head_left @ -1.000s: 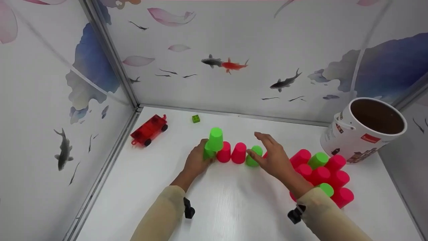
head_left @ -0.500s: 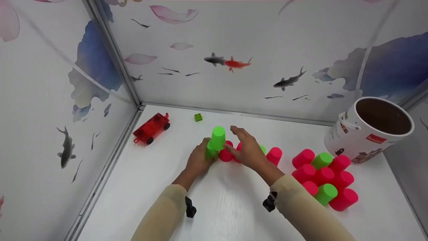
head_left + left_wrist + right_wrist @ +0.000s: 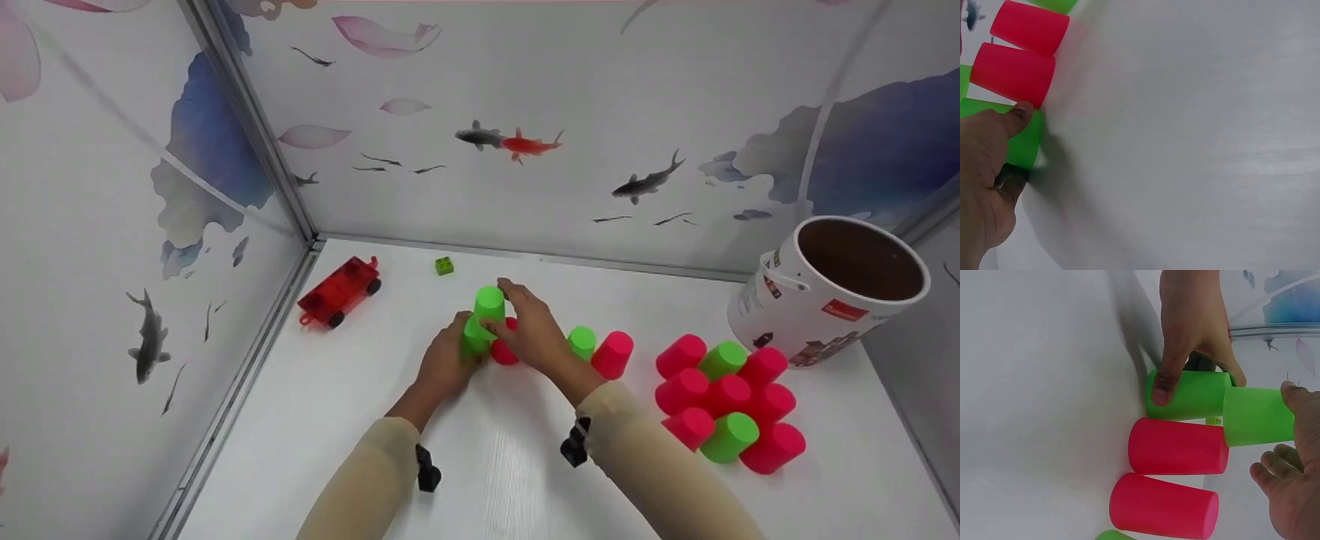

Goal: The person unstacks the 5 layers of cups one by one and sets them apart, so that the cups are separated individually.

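Observation:
My left hand (image 3: 448, 356) grips the lower green cup (image 3: 1024, 138) at the left end of a row of upside-down cups, thumb on its near side. A second green cup (image 3: 489, 303) stands on top, overlapping the red cup (image 3: 1178, 446) beside the lower one in the right wrist view. My right hand (image 3: 531, 326) is at this upper cup, thumb over its near side and fingertips at its far side. Another red cup (image 3: 1163, 505) follows in the row, hidden behind my right hand in the head view. Further right are a green cup (image 3: 582, 341) and a red cup (image 3: 613, 354).
Several red and green cups cluster on the right, including a green cup (image 3: 730, 437). Behind them stands a white bucket (image 3: 802, 319). A red toy wagon (image 3: 339, 291) and a small green block (image 3: 444, 265) lie at the back left. Printed walls (image 3: 570, 67) border the table.
My right hand has moved left from over the row's right part to the upper green cup, closing thumb and fingers about it. My left hand keeps its hold on the lower green cup.

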### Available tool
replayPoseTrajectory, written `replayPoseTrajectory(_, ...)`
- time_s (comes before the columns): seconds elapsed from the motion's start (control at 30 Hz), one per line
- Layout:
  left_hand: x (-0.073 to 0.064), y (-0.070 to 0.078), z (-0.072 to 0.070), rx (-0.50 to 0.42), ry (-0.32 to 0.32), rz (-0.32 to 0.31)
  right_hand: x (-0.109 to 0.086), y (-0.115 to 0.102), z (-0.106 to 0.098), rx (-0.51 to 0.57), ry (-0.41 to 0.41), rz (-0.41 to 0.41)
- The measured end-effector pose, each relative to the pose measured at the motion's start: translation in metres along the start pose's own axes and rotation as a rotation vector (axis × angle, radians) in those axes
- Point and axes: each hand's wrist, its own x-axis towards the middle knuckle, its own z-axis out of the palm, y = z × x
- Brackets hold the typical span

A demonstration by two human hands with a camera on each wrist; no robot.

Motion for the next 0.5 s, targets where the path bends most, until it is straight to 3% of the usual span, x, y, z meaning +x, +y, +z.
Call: replayPoseTrajectory(0.5, 0.0002, -0.001, -0.0003, -0.006, 0.008, 0.006, 0.0017, 0.0017, -0.0035, 0.069, 0.017, -0.03)
